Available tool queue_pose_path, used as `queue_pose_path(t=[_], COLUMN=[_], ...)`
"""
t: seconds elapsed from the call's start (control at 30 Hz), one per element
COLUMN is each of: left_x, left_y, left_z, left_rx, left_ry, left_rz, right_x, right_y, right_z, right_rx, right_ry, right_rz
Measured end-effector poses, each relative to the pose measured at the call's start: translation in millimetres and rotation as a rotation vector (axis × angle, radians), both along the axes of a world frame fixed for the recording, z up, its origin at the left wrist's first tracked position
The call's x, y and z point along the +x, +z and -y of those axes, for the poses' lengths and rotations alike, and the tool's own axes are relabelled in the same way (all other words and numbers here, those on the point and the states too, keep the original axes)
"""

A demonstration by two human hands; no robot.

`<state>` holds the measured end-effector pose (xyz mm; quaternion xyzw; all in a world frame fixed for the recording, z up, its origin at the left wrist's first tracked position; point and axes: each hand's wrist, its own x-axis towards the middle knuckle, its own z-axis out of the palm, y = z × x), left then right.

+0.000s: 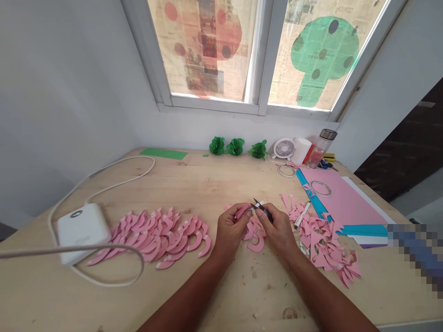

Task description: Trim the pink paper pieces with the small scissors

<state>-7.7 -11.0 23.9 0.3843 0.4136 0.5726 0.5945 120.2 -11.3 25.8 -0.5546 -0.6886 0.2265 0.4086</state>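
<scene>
My left hand is closed on a pink paper piece above the middle of the table. Wrapped round the dark handles of a small pair of scissors, my right hand is close beside it. The scissors' blades are apart at the edge of the pink paper. Below and between the hands lie several curved pink cut-outs. A larger heap of curved pink paper pieces spreads to the left. Pink paper scraps are piled to the right, with a white pen among them.
A white power bank with a looping cable is at the left. Green paper ornaments, a small fan and a glass bottle line the back. Pink and blue paper sheets lie at the right.
</scene>
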Motion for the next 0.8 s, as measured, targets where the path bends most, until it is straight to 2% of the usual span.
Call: queue_pose_path(t=[0.3,0.8], left_x=[-0.2,-0.9], left_y=[0.4,2.3], left_z=[0.7,0.8], left_rx=[0.009,0.004], left_ry=[-0.001,0.019], left_rz=[-0.012,0.010], right_x=[-0.5,-3.0], right_y=[-0.7,-0.1], right_z=[-0.1,2.4], right_rx=[0.004,0.035], right_ry=[0.023,-0.024], right_rz=[-0.033,0.021])
